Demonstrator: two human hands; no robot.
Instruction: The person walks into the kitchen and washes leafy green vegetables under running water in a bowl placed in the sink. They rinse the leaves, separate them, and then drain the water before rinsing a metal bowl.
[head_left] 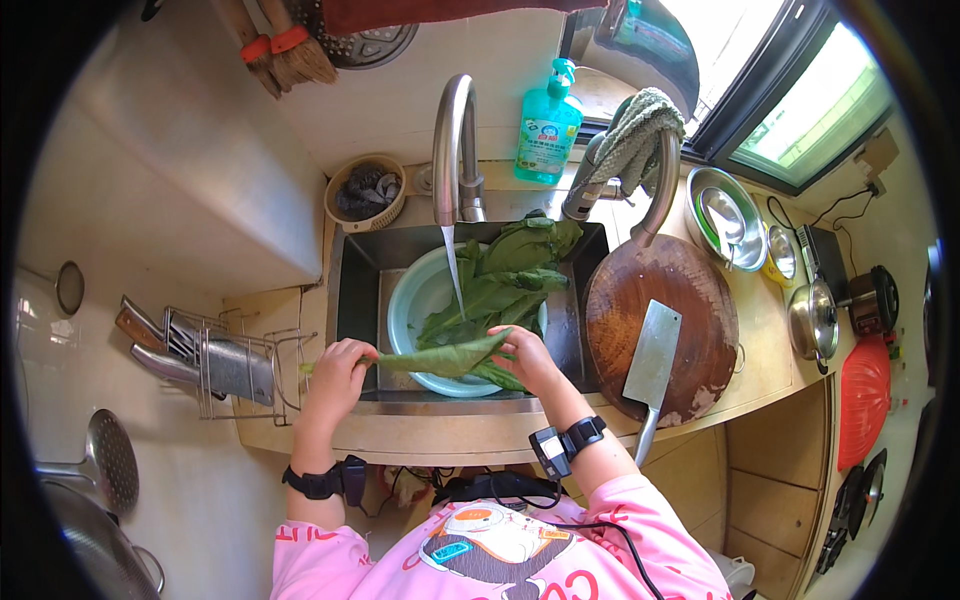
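Note:
A large green leaf [440, 356] stretches between my hands over the sink. My left hand [342, 370] is closed on its stalk end at the left; my right hand [530, 362] holds the other end at the right. Below them a pale turquoise basin [403, 310] in the steel sink [355, 280] holds more big leaves [515, 250], some rising over its back right edge. Water runs in a stream from the curved tap [450, 160] into the basin.
Right: round wooden board [620, 300] with cleaver [652, 350], steel bowls [720, 220], pot [812, 320]. Behind: green soap bottle [545, 140], second tap [655, 205] draped with a cloth [645, 130], small basket [340, 210]. Left: wire knife rack [230, 335], hanging strainer [110, 460].

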